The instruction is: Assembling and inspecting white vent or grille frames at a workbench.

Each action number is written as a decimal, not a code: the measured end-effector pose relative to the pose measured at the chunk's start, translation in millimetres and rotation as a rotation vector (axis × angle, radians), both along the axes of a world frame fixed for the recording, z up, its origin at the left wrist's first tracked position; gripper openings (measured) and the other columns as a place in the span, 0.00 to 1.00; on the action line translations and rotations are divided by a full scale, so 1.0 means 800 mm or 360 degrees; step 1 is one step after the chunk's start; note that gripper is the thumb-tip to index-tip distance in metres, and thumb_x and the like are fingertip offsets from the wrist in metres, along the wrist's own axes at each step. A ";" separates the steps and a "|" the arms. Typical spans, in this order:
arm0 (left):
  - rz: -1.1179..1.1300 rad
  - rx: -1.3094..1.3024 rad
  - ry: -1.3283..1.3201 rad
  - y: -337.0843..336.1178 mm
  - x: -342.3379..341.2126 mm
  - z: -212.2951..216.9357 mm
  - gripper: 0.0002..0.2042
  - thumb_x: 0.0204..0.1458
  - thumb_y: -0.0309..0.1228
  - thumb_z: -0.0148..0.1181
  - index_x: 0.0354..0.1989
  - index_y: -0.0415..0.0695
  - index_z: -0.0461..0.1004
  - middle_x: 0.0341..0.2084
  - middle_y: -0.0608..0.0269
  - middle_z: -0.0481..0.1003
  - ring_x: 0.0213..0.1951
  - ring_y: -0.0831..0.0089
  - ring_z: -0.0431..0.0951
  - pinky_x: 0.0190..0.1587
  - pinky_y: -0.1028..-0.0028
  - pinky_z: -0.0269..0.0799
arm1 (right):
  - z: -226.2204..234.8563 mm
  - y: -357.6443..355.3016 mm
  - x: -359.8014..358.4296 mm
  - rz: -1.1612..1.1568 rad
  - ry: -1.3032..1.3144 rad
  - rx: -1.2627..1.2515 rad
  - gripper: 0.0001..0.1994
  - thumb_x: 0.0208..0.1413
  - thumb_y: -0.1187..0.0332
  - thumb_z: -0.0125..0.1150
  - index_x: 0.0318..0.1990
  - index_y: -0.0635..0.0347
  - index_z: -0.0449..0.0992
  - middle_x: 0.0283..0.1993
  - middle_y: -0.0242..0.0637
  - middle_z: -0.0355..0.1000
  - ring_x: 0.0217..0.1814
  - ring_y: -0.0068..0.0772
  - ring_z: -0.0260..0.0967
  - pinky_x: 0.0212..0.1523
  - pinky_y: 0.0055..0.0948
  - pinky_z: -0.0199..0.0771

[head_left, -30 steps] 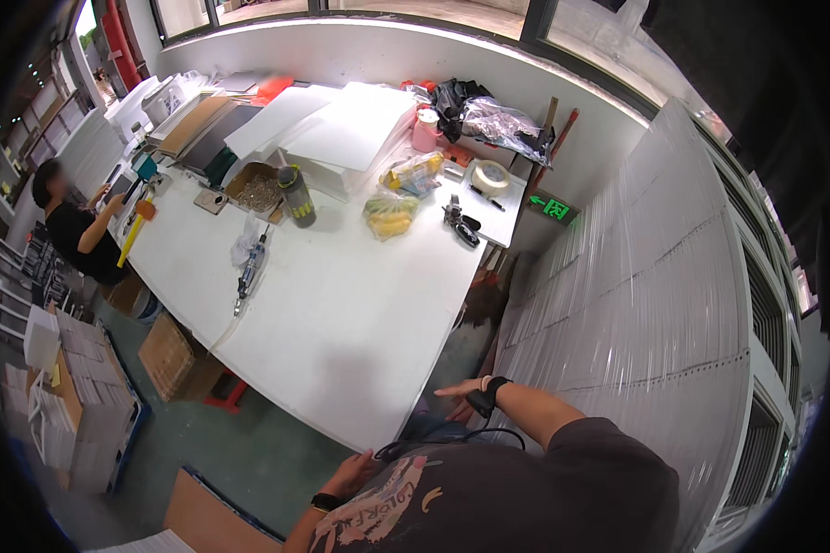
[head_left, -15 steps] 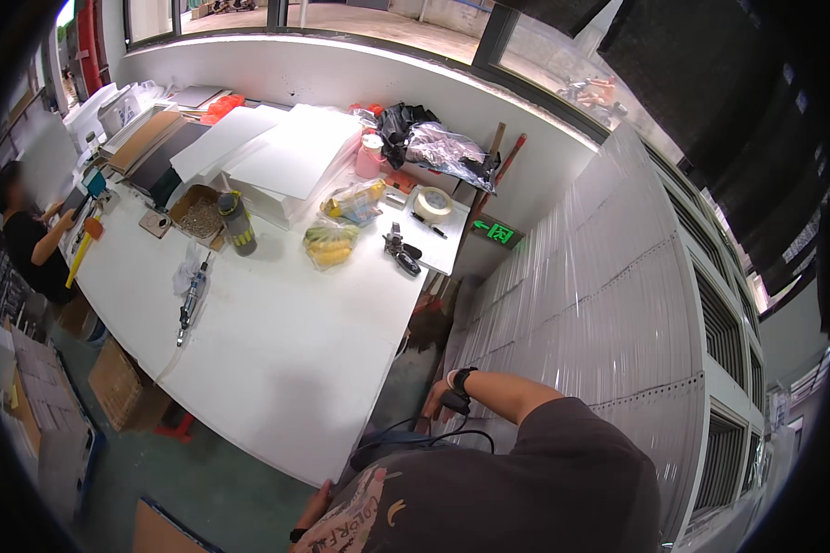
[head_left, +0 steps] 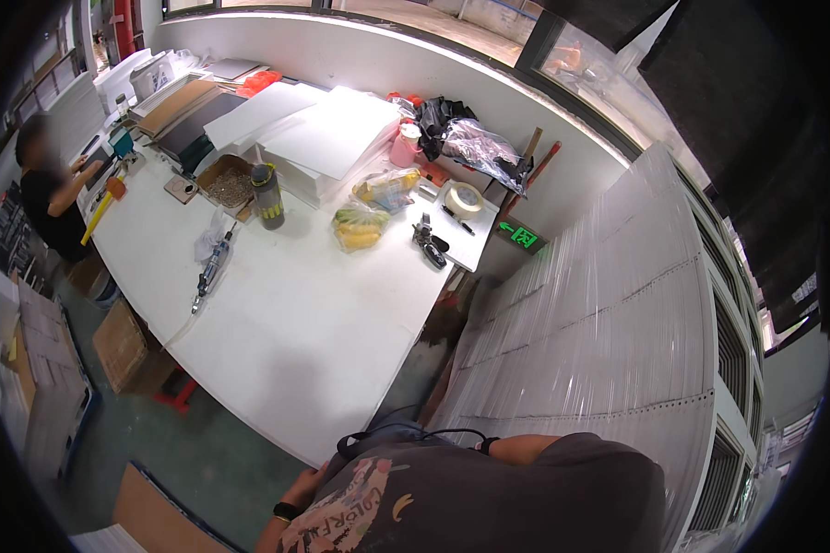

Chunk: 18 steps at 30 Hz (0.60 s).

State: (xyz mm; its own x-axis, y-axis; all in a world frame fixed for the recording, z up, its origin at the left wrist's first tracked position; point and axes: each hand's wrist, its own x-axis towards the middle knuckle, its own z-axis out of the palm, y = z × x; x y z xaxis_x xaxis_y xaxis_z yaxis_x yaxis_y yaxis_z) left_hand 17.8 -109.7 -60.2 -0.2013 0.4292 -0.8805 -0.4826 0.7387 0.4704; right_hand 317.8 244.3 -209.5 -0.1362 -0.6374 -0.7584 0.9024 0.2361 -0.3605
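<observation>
My grey printed shirt fills the bottom of the view. My left hand (head_left: 307, 478), with a black band on its wrist, rests at the shirt's left side, just off the near corner of the white table (head_left: 295, 341). My right forearm lies across my chest. Only its wrist with a black watch (head_left: 485, 445) shows, beside a black cable (head_left: 406, 433). The right hand itself is hidden by my shirt. Neither hand clearly holds anything.
On the table lie a grey air tool with hose (head_left: 212, 265), a dark bottle (head_left: 267, 195), a bag of yellow fruit (head_left: 360, 227), a tape roll (head_left: 465, 198) and stacked white boards (head_left: 332, 138). A tall stack of white panels (head_left: 599, 323) stands right. Another person (head_left: 51, 194) works far left; cardboard boxes (head_left: 124, 346) sit on the floor.
My right arm has drawn in toward my chest, so the hand that showed before is now hidden. The view has swung slightly, and the table sits further left.
</observation>
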 end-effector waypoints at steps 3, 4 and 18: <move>-0.0048 0.0030 0.0032 -0.012 0.002 -0.044 0.29 0.55 0.49 0.49 0.41 0.25 0.69 0.35 0.53 0.75 0.35 0.73 0.74 0.38 0.76 0.69 | 0.019 0.005 -0.005 0.0039 -0.0045 -0.0059 0.17 0.49 0.72 0.58 0.48 0.65 0.71 0.45 0.36 0.72 0.41 0.28 0.70 0.41 0.32 0.69; -0.0029 0.0122 0.0043 -0.020 0.007 -0.064 0.28 0.55 0.48 0.49 0.41 0.26 0.69 0.35 0.53 0.75 0.36 0.73 0.74 0.38 0.75 0.69 | 0.025 0.007 0.000 0.0060 -0.0065 -0.0077 0.17 0.49 0.72 0.58 0.48 0.65 0.71 0.45 0.36 0.72 0.41 0.28 0.70 0.41 0.32 0.69; 0.0155 0.0115 0.0202 -0.015 0.038 -0.069 0.25 0.57 0.45 0.45 0.49 0.31 0.66 0.42 0.51 0.72 0.44 0.68 0.70 0.48 0.70 0.64 | 0.094 0.109 -0.134 0.0289 -0.0304 -0.0348 0.15 0.49 0.69 0.58 0.45 0.65 0.73 0.42 0.34 0.73 0.40 0.27 0.70 0.38 0.29 0.69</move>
